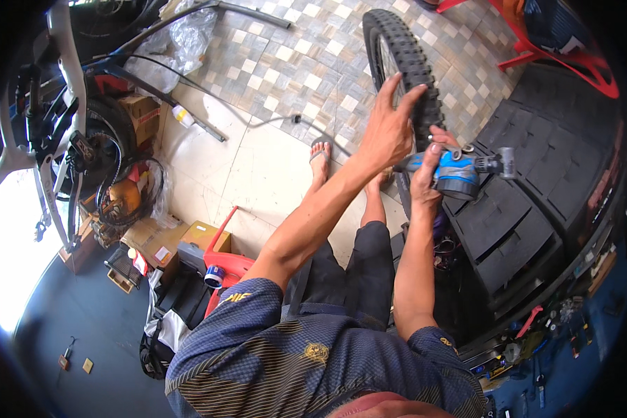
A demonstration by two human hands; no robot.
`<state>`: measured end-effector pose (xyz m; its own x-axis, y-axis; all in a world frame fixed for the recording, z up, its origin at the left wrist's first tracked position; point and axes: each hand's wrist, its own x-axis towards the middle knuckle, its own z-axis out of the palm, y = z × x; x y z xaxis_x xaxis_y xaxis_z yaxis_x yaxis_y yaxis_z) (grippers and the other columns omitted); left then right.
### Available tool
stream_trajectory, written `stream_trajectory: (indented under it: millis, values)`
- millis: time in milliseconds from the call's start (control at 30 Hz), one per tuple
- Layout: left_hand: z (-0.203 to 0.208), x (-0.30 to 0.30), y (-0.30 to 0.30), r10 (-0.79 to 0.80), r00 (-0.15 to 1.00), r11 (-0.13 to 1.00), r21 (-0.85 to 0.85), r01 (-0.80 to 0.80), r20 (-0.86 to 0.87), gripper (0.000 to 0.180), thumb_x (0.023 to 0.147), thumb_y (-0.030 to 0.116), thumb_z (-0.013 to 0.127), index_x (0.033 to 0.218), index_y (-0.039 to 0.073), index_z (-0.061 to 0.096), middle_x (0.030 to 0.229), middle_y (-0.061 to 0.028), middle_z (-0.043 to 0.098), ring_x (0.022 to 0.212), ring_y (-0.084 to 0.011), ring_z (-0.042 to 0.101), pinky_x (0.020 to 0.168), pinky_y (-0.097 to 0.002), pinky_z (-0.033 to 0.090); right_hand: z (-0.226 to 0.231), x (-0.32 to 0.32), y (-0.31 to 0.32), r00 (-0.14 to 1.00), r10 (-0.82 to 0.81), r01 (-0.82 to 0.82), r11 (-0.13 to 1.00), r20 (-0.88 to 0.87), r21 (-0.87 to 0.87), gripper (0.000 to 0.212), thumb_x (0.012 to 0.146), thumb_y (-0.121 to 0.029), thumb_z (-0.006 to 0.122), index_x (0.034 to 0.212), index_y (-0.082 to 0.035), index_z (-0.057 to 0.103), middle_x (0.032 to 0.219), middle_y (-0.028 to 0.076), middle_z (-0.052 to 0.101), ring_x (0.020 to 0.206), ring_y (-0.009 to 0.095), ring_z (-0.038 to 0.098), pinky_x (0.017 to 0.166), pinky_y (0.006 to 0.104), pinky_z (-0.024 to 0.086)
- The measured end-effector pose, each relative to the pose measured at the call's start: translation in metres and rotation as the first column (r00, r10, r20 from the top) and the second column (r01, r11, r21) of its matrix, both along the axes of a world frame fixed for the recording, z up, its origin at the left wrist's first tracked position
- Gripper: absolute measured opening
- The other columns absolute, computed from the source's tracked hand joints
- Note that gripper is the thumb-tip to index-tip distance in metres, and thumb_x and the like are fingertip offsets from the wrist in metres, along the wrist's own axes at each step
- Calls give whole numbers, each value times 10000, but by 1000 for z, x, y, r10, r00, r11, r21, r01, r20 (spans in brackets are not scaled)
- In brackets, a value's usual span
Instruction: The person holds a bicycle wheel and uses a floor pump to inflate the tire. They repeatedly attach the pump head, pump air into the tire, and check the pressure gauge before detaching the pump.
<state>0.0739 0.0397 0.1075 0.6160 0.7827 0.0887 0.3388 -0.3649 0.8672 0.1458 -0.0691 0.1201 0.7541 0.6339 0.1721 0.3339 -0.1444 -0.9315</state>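
Note:
My left hand (pixel 388 132) is open, its fingers stretched out over the side of a wheel with a black knobby bicycle tire (pixel 405 52). The fingertips overlap the tire, but I cannot tell whether they touch it. My right hand (pixel 428 174) is wrapped round a blue and black hand tool (pixel 458 171), which looks like a tire inflator with a round black gauge housing. A dark hose (pixel 272 121) crosses the floor towards that tool; my left forearm hides part of it. The wheel stands upright in front of me, its lower part hidden behind my hands.
Black drawer units (pixel 515 230) stand close on my right, with a red plastic chair (pixel 571 59) beyond them. A bicycle frame (pixel 66 83), cardboard boxes (pixel 153 244) and a clear plastic bag (pixel 181 49) occupy the left. Another red chair (pixel 228 265) is beside my left elbow.

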Motion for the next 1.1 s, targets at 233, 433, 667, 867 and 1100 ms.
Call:
stream_trajectory:
  millis: [233, 433, 667, 867, 1100]
  values:
    - [-15, -31, -31, -364, 929, 695, -645, 316, 64, 561, 979, 535, 580, 1102, -12, 608, 815, -224, 631, 813, -325, 678, 734, -457, 491, 16, 33, 22, 987, 22, -53, 980, -160, -192, 487, 983, -353, 679, 1228, 35, 518, 1147, 165, 608, 1067, 254, 591, 966, 402, 470]
    - [-19, -67, 13, -158, 984, 861, -477, 176, 78, 532, 942, 550, 645, 933, 19, 661, 647, -189, 595, 635, -407, 624, 572, -468, 450, 21, 57, 32, 910, 405, -325, 825, 84, -462, 928, 723, -476, 909, 1350, 61, 485, 1278, 225, 600, 1099, 289, 640, 931, 433, 513]
    - [-40, -71, 67, 129, 990, 831, -551, -78, 54, 516, 984, 541, 620, 861, 40, 595, 604, -86, 527, 537, -201, 462, 537, -342, 396, 20, 29, 46, 977, 147, -207, 814, -153, -543, 810, 852, -357, 828, 1466, 14, 453, 1314, 201, 584, 1169, 295, 608, 969, 397, 495]
    - [-182, -104, 136, 370, 890, 826, -344, -447, -268, 597, 1026, 600, 505, 840, 51, 650, 637, -51, 613, 604, -146, 592, 584, -347, 458, -9, 78, -18, 996, 20, 32, 823, 85, -566, 576, 1016, -280, 619, 1426, 99, 475, 1316, 197, 597, 1170, 260, 566, 1031, 374, 436]
    - [-440, -240, 178, 148, 437, 812, -143, -566, -887, 783, 984, 697, 419, 1044, -26, 714, 1033, -332, 698, 1023, -503, 670, 892, -573, 512, -15, 110, -59, 984, -136, 177, 836, 118, -519, 560, 1078, -295, 447, 1470, 104, 448, 1417, 192, 552, 1292, 266, 526, 1138, 370, 344]
